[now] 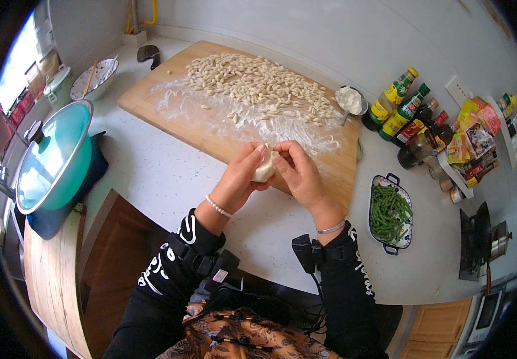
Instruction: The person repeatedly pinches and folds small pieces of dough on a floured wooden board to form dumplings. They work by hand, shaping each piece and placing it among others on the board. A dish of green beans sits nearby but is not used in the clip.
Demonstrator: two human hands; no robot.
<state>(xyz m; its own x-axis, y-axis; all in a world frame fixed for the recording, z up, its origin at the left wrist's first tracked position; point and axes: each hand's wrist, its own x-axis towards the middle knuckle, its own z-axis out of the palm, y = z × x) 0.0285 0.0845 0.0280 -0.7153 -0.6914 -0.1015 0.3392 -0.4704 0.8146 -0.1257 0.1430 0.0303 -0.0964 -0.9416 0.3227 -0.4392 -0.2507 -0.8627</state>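
Note:
A lump of pale dough (264,171) is held between my two hands, just above the near edge of the wooden board (195,133). My left hand (237,180) is wrapped around it from the left, thumb on top. From the other side, the fingers and thumb of my right hand (304,179) pinch its upper right part. On the board lie many small shaped dough pieces (255,81), heaped toward the back, with a few loose ones nearer me. White flour (297,134) is smeared over the wood in front of them.
A metal scoop of flour (350,100) rests at the board's right corner. Sauce bottles (393,102) stand behind a dish of green beans (390,212). Left are a teal pot with a glass lid (55,157), a bowl with chopsticks (95,81) and a dark scraper-like object (149,55).

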